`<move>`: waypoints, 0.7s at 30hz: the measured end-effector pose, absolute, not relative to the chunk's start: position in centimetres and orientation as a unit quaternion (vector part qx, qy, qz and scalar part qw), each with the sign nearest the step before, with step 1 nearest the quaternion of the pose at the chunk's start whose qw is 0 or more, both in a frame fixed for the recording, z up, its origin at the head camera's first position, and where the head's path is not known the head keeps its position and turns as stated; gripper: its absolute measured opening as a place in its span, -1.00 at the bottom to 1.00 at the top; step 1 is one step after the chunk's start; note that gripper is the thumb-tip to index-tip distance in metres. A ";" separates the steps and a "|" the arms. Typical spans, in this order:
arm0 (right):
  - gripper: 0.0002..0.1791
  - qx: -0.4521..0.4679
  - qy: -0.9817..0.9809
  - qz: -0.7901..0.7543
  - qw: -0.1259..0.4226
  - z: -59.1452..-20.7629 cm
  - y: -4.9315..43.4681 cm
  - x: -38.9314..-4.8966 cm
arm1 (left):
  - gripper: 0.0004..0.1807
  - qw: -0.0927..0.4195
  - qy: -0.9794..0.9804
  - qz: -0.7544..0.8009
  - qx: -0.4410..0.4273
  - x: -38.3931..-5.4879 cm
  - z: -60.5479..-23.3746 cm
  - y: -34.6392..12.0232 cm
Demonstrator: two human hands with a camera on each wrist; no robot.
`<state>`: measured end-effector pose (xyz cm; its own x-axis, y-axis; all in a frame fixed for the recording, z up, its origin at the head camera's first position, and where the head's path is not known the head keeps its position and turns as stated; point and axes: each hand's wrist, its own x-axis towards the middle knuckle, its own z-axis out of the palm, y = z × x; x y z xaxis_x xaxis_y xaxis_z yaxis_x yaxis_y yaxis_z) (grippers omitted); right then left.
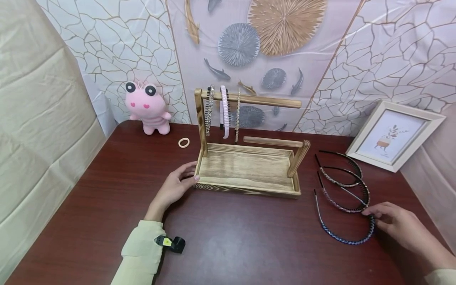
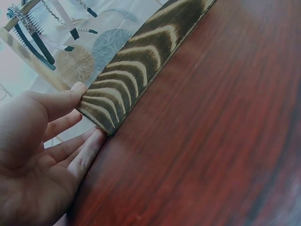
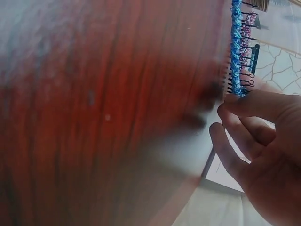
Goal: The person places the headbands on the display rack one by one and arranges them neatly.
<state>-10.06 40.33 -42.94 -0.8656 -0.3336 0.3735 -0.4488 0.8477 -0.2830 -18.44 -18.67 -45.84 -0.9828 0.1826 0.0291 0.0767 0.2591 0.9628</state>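
The fingers and thumb of the right hand are pinched on the blue headband, which is seen right of the wooden rack, just beside two more headbands. The rack's front left corner is held by the left hand, between thumb and fingers. Three hair hoops are hung on the top bar.

Three hung headbands, three lying headbands, one rack, one plush toy, one ring, one picture frame
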 end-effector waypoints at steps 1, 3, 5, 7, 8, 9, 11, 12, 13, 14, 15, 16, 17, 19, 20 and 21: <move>-0.43 0.211 -0.947 0.182 0.160 -43.0 40.4 -10.1 | -0.42 0.045 0.793 0.602 0.081 -18.5 -45.8 -18.7; -0.44 0.222 -0.944 0.173 0.172 -43.0 40.4 -10.3 | -0.42 0.046 0.795 0.600 0.078 -18.5 -45.8 -18.7; -0.43 0.234 -0.939 0.169 0.186 -43.0 40.5 -10.4 | -0.41 0.049 0.795 0.600 0.077 -18.5 -45.9 -18.7; -0.42 0.246 -0.934 0.171 0.195 -42.9 40.5 -10.6 | -0.41 0.050 0.794 0.601 0.077 -18.5 -45.9 -18.7; -0.42 0.251 -0.931 0.174 0.200 -42.8 40.5 -10.7 | -0.41 0.049 0.793 0.602 0.077 -18.5 -45.9 -18.7; -0.43 0.257 -0.928 0.178 0.204 -42.8 40.5 -10.7 | -0.41 0.048 0.793 0.603 0.077 -18.5 -46.0 -18.7; -0.73 0.267 -0.921 0.192 0.209 -42.7 40.5 -10.8 | -0.41 0.048 0.792 0.604 0.079 -18.5 -46.0 -18.7; -0.90 0.271 -0.918 0.198 0.212 -42.7 40.5 -10.8 | -0.41 0.048 0.792 0.603 0.079 -18.5 -46.0 -18.7; -0.88 0.275 -0.914 0.207 0.213 -42.6 40.5 -10.8 | -0.41 0.047 0.794 0.601 0.079 -18.5 -46.1 -18.7; -0.74 0.276 -0.913 0.212 0.215 -42.6 40.4 -10.8 | -0.42 0.046 0.795 0.600 0.078 -18.5 -46.1 -18.7; -0.60 0.276 -0.911 0.219 0.215 -42.6 40.4 -10.8 | -0.42 0.045 0.795 0.599 0.078 -18.5 -46.1 -18.7; -0.53 0.274 -0.910 0.223 0.216 -42.6 40.3 -10.8 | -0.42 0.044 0.796 0.599 0.078 -18.6 -46.1 -18.8; -0.63 0.269 -0.911 0.225 0.217 -42.5 40.2 -10.7 | -0.42 0.043 0.796 0.599 0.077 -18.6 -46.1 -18.8; -0.86 0.255 -0.913 0.230 0.219 -42.4 40.1 -10.5 | -0.42 0.043 0.796 0.599 0.076 -18.6 -46.1 -18.7; -0.84 0.247 -0.915 0.232 0.220 -42.3 40.0 -10.4 | -0.42 0.044 0.796 0.599 0.076 -18.5 -46.1 -18.7; -0.75 0.238 -0.917 0.230 0.223 -42.1 39.9 -10.3 | -0.42 0.045 0.796 0.599 0.078 -18.5 -46.1 -18.7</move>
